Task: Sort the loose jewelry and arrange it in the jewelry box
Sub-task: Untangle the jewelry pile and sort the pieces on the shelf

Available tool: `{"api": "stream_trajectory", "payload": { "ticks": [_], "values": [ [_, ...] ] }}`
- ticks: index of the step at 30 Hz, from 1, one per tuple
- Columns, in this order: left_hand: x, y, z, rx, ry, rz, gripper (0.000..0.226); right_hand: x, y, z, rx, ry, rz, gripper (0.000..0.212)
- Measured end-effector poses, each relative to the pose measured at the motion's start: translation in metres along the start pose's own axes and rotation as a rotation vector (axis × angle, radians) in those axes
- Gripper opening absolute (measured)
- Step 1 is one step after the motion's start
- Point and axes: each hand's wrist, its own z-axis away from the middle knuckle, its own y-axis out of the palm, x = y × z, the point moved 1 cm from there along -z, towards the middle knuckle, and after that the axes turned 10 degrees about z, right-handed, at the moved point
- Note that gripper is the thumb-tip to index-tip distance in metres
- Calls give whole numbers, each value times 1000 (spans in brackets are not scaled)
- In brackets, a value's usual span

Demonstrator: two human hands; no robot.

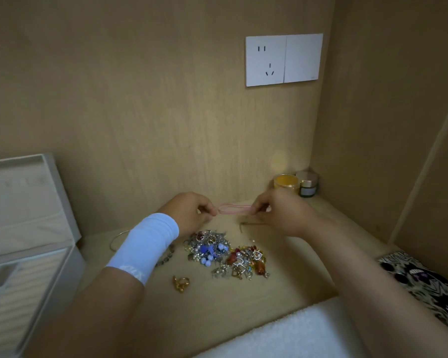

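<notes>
Head view, and the pink cord [234, 210] is up off the counter [217, 311], pulled into a thin flat loop between both hands. The left hand [192, 213] pinches its left end with curled fingertips. The right hand [279, 211] pinches the right end, fingers bunched tight round it. The two hands sit level, near each other, with the cord bridging the gap between them, close to the back wall.

Just below that, nearer the person, lies the jewelry pile [225, 254]: a tangle of blue beads, pearls, red stones and gold bits, resting on the counter under and between the wrists. A gold charm [180, 283] sits alone, just in front of the pile. A silver bangle [118, 239] peeks out beside the white wristband [145, 248] on the left forearm. A thin pin [254, 224] lies under the right hand.

Off to the left stands the jewelry box [23, 228], pale grey, lid raised, well apart from the hands. In the back right corner, a gold jar [286, 184] and a small dark jar [307, 187] stand side by side. A wall socket [283, 60] is above them, a white towel [282, 334] is at the near edge, and a patterned pouch [424, 280] is far right.
</notes>
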Motion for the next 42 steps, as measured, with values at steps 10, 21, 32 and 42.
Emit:
{"api": "stream_trajectory", "payload": {
  "ticks": [10,21,32,42],
  "values": [
    [32,11,39,-33,-66,10,15,68,43,-32,179,-116,114,10],
    [33,11,31,-75,-55,219,11,60,37,-39,156,-128,45,8],
    [27,8,29,-170,-129,597,13,62,27,-38,177,-9,-406,8],
    [22,-14,49,-83,-115,340,14,56,33,-39,301,-70,178,7]
  ]
}}
